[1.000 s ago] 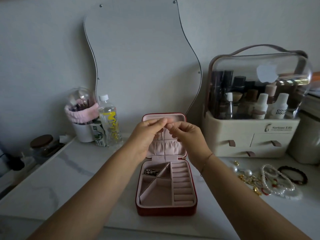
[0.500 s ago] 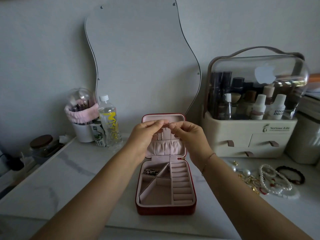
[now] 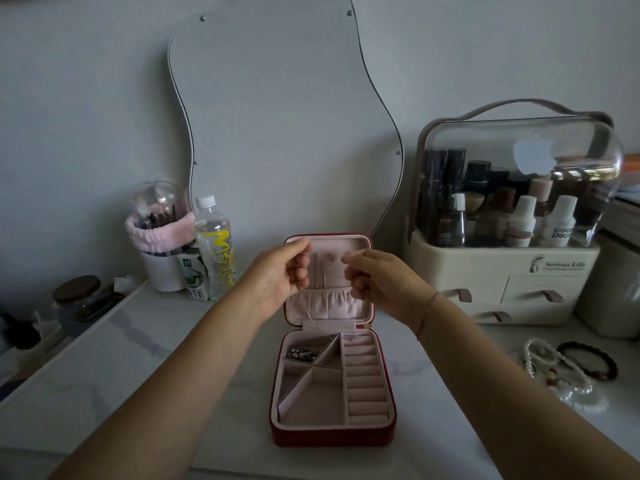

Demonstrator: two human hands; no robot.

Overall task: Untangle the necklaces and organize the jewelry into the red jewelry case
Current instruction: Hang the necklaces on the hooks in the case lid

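The red jewelry case [image 3: 332, 436] lies open on the table, its pink lid upright. A silver beaded piece [image 3: 302, 353] sits in its top-left compartment. My left hand [image 3: 278, 275] and my right hand [image 3: 377, 278] are raised in front of the lid, each pinching one end of a thin silver necklace chain [image 3: 323, 282]. The chain hangs down between them in front of the lid's pouch. Pearl strands [image 3: 557, 368] and a dark bead bracelet [image 3: 592, 362] lie on the table at the right; my right arm hides part of the pile.
A cosmetics organizer [image 3: 502, 292] with a clear dome stands at the back right. A water bottle [image 3: 214, 247], a carton and a brush cup [image 3: 162, 237] stand back left, below a wavy mirror [image 3: 284, 116]. A jar [image 3: 78, 296] sits far left.
My hands have drawn apart a little, the left moving left and the right moving right, and the thin chain now hangs between them.
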